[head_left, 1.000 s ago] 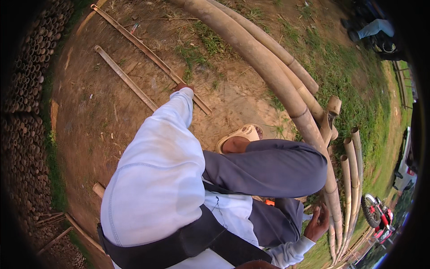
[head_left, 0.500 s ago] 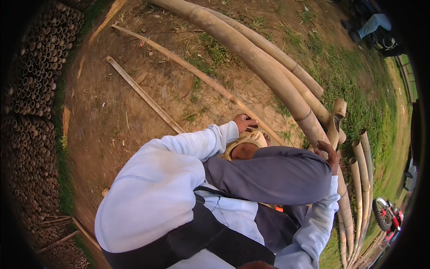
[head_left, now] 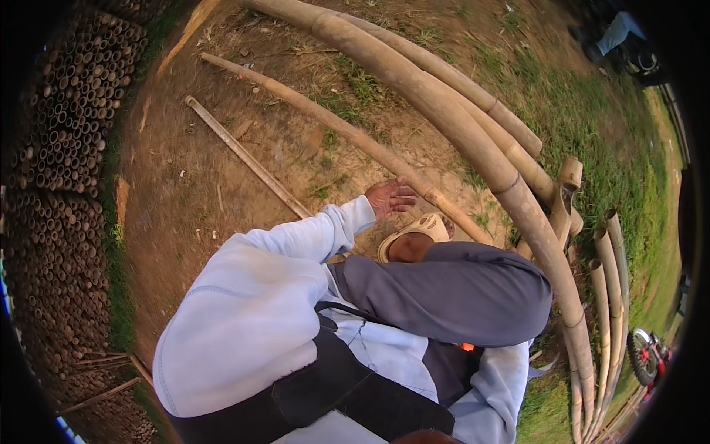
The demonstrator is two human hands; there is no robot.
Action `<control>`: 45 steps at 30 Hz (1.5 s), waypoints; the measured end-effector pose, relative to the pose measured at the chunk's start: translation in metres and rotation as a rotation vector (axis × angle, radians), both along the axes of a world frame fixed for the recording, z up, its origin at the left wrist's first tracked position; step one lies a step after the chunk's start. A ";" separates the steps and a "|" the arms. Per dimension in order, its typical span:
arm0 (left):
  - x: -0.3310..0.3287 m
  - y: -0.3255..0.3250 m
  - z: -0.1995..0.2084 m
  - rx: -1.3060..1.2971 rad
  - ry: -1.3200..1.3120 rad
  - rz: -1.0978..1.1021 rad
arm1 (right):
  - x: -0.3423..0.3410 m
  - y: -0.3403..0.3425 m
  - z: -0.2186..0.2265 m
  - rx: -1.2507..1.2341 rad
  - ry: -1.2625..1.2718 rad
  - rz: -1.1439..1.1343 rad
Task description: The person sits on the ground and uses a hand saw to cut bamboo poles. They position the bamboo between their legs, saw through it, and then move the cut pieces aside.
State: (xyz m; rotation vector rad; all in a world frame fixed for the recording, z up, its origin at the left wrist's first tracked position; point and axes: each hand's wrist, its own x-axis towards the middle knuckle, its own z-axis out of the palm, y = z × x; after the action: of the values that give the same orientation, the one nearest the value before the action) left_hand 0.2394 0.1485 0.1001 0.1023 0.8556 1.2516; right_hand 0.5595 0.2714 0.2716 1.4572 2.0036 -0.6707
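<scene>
My left hand (head_left: 390, 198) is open, palm partly up and fingers stretched out. It lies right beside a long bamboo length (head_left: 351, 133) that slants across the ground past my foot; whether they touch I cannot tell. Below that hand is my foot in a beige clog (head_left: 436, 225). On my right side only the light blue sleeve (head_left: 494, 385) shows, and the hand itself is out of sight behind my raised knee (head_left: 510, 288). A pale grey pointed piece (head_left: 543, 368) sticks out beside this sleeve, too little of it to name.
Thick bamboo poles (head_left: 444, 103) arch along my right, by a short notched bamboo post (head_left: 568, 189). More thin poles (head_left: 610, 288) lie farther right, with a motorbike (head_left: 647, 359) beyond. A narrow bamboo strip (head_left: 240, 152) lies left; stacked bamboo (head_left: 63, 251) fills the far left.
My left hand has come off the bamboo length and spread its fingers. That length now shows a wider, rounded face. My right hand has left the thick pole and dropped from sight.
</scene>
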 end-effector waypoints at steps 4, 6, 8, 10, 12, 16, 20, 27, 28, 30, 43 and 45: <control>-0.089 0.008 -0.013 -0.156 0.113 0.622 | 0.030 -0.007 -0.018 0.094 0.072 0.004; -0.114 0.015 -0.009 -0.108 0.117 0.725 | 0.050 -0.009 -0.028 0.159 0.126 0.016; -0.120 0.024 0.000 -0.120 0.087 0.774 | 0.072 -0.010 -0.037 0.236 0.181 0.025; -0.112 0.029 0.016 -0.043 0.137 0.698 | 0.096 -0.011 -0.046 0.326 0.225 0.036; -0.103 0.036 0.036 0.030 0.192 0.636 | 0.121 -0.012 -0.055 0.408 0.255 0.051; -0.078 0.049 0.069 0.128 0.271 0.617 | 0.174 -0.012 -0.072 0.577 0.291 0.093; -0.061 0.055 0.089 0.143 0.314 0.553 | 0.212 -0.007 -0.084 0.724 0.297 0.126; -0.031 0.085 0.124 0.315 0.232 0.392 | 0.246 0.002 -0.065 0.901 0.238 0.058; -0.024 0.093 0.128 0.326 0.202 0.370 | 0.252 0.003 -0.058 0.945 0.186 0.051; -0.004 0.108 0.135 0.338 0.174 0.328 | 0.265 0.006 -0.044 0.988 0.117 -0.001; 0.097 0.146 0.140 0.279 0.036 0.157 | 0.363 0.002 -0.023 1.074 -0.007 -0.412; 0.095 0.149 0.135 0.287 0.032 0.155 | 0.362 0.006 -0.024 1.092 0.015 -0.383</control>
State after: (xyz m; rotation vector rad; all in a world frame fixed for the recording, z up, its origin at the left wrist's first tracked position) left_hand 0.3340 0.2972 0.2355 0.2911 0.7163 1.5174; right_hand 0.9215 0.2772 0.2479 2.4613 2.2062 0.4056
